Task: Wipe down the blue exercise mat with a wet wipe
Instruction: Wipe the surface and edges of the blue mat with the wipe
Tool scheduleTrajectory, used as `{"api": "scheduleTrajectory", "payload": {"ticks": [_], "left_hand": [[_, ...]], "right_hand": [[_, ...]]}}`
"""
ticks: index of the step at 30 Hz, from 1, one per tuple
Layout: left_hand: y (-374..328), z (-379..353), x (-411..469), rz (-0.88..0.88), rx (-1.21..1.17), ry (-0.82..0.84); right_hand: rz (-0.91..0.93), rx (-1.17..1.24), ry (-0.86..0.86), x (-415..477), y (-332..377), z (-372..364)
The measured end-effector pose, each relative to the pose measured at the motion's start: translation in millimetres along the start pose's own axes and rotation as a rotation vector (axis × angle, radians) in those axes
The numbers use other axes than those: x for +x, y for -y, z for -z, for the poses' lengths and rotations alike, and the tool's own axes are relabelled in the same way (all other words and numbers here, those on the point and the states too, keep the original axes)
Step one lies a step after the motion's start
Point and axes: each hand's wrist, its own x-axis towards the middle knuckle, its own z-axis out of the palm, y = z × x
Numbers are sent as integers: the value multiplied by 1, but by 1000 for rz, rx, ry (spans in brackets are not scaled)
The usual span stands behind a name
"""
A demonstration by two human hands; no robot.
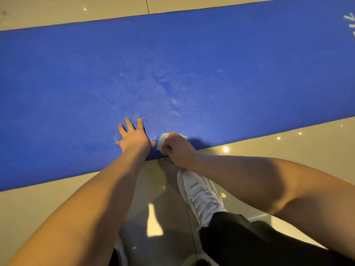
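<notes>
We see a mat (pixel 192 64) of matt blue foam, finely grained, with paler dusty or damp patches near its middle. The floor (pixel 288 150) is glossy beige tile that mirrors ceiling lights. The wipe (pixel 162 141) looks like soft white cloth or paper. The shoe (pixel 199 192) is smooth white leather-like material, and the trousers (pixel 249 239) matt black cloth.

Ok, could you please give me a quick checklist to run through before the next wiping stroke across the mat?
1. Right hand grips the wet wipe: ok.
2. Wet wipe rests on the blue mat: ok.
3. Left hand lies flat on the mat: ok.
4. Pale smudges at mid-mat cleaned: not ok.
5. White shoe off the mat: ok.
6. Wipe damp enough: cannot tell.
</notes>
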Motion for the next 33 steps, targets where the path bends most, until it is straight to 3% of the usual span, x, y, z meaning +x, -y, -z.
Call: {"api": "scheduleTrajectory", "payload": {"ticks": [5,9,13,17,21,22,23,24,27,30,33], "left_hand": [[1,0,0,-3,-1,-7],[3,-1,0,-8,-2,5],[3,-1,1,-12,-4,11],[2,1,0,-12,-14,19],[3,1,-1,-11,-17,-1],[3,1,-1,-12,-16,-4],[3,1,-2,-11,-14,-5],[3,1,-2,-10,-11,-6],[2,3,-3,-12,-11,-14],[1,5,-5,-13,-16,-16],[1,6,-7,-15,-24,-17]], "right_hand": [[21,-238,68,-2,-23,21],[83,-192,71,-14,-49,52],[-112,-361,-38,-20,-71,59],[-66,-307,-44,-11,-48,40],[-63,-186,114,8,-3,6],[-57,-87,118,12,6,-3],[46,-150,48,15,7,-8],[-43,-21,1,16,7,-10],[43,-14,42,14,-2,-2],[-50,-102,29,15,-23,24],[-215,-185,-110,15,-61,58]]}}
